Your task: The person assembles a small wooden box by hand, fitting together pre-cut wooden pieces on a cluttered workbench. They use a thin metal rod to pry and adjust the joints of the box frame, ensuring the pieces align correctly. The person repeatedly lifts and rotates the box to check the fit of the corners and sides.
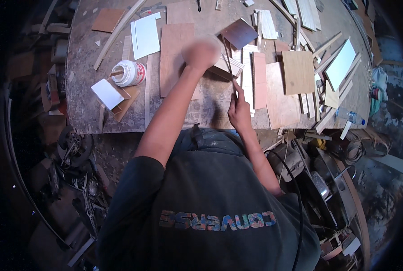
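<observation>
My left hand (203, 53) reaches across the bench to a small wooden piece (220, 72) with pale layered edges. A blur covers that hand, so its fingers cannot be read. My right hand (240, 111) is closed around the near end of a long, thin dark strip (229, 56). The strip runs away from me across the wooden piece; whether it is a blade or a stick I cannot tell. Left of the left hand lies a reddish-brown board (174, 67). Beyond the strip, a dark glossy square panel (239, 33) rests at a tilt.
A white tub (130, 73) with a stick in it stands at the left, beside a white-topped block (107, 93). Several boards, a tan panel (298, 72) and wood strips crowd the right side. A plastic bottle (350, 116) lies near the front right edge of the workbench (134, 122).
</observation>
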A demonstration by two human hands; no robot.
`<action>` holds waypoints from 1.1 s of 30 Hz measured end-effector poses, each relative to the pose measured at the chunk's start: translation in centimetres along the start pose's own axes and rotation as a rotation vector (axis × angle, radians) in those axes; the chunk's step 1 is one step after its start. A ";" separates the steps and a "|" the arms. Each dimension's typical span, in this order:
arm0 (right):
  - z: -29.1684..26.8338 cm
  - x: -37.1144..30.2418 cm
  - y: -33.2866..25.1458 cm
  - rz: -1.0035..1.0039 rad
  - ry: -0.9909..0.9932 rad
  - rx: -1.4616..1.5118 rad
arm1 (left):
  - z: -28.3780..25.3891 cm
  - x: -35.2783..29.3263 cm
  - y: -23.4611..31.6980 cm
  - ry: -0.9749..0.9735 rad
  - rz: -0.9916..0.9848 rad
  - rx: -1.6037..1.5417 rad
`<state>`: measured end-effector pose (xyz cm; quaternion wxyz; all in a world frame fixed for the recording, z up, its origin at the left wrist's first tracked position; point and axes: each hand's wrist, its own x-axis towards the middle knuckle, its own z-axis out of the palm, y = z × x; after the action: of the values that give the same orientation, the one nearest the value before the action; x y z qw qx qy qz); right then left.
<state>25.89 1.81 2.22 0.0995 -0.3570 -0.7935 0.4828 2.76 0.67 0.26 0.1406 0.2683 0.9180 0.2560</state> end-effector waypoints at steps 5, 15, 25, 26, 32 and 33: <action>0.8 1.8 0.2 -0.083 0.014 -0.005 | 0.0 0.1 -0.4 -0.022 -0.027 0.011; 0.6 1.5 0.8 -0.073 0.024 -0.055 | 0.0 0.5 0.0 -0.023 -0.039 0.013; 0.0 1.1 0.3 -0.042 -0.006 -0.012 | 0.3 0.9 0.1 -0.036 -0.040 0.019; -0.4 0.3 0.6 -0.088 0.014 -0.016 | 0.2 0.9 0.1 -0.038 -0.041 0.027; -0.1 0.7 0.6 -0.057 0.004 -0.035 | 0.1 0.7 0.3 -0.030 -0.045 0.015; 0.1 0.9 0.5 -0.055 0.014 -0.036 | 0.1 0.8 0.4 -0.032 -0.044 0.018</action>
<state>25.43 2.45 1.57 0.1117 -0.3400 -0.8110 0.4628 2.26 1.41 0.31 0.1581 0.2535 0.9236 0.2401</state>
